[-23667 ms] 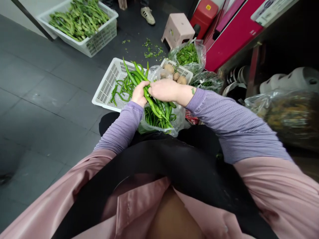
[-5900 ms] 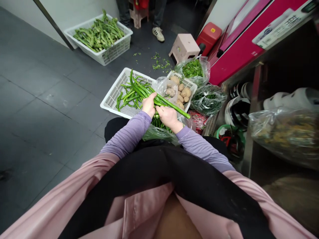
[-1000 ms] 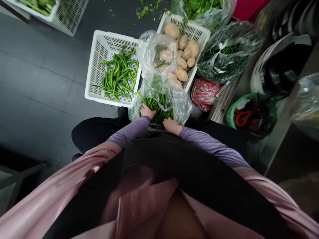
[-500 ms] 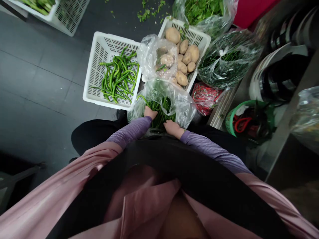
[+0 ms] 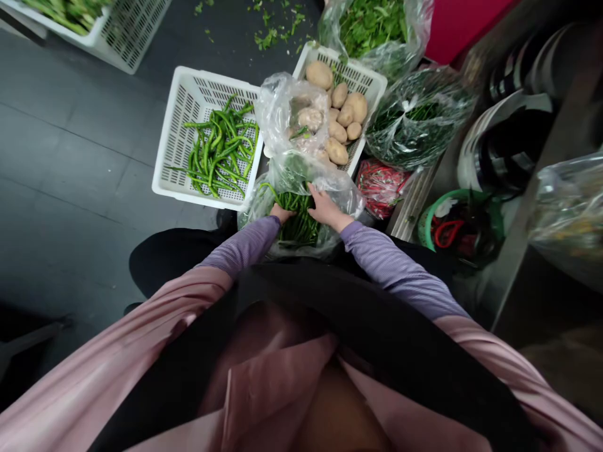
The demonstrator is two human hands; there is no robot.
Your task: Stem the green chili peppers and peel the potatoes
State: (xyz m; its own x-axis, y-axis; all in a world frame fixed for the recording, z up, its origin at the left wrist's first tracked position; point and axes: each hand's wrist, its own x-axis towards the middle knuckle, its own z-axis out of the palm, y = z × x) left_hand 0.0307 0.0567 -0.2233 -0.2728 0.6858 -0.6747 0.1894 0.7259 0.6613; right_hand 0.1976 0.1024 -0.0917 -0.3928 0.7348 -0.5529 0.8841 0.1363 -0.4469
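Note:
Between my knees lies an open clear plastic bag [image 5: 346, 194] full of long green chili peppers [image 5: 301, 229]. My left hand [image 5: 282, 213] is at the bag's left side, its fingers curled in among the peppers and partly hidden; a lighter green pepper sticks out just above it. On the right side, my right hand [image 5: 325, 208] rests at the peppers and the bag's edge, thumb and fingers apart. To the left stands a white slotted basket [image 5: 162, 169] with loose green chili peppers [image 5: 219, 147] in it.
Behind the bag is a white basket [image 5: 379, 81] of potatoes [image 5: 355, 107], with a plastic bag [image 5: 276, 107] on its left side. Bagged red chilies [image 5: 379, 188], bagged greens [image 5: 414, 125] and a green bucket [image 5: 426, 226] stand right. Leaf scraps [image 5: 268, 39] litter the floor.
My right hand has moved up along the bag, and its thumb and fingers have spread apart. My left hand stays among the peppers. The view has shifted slightly.

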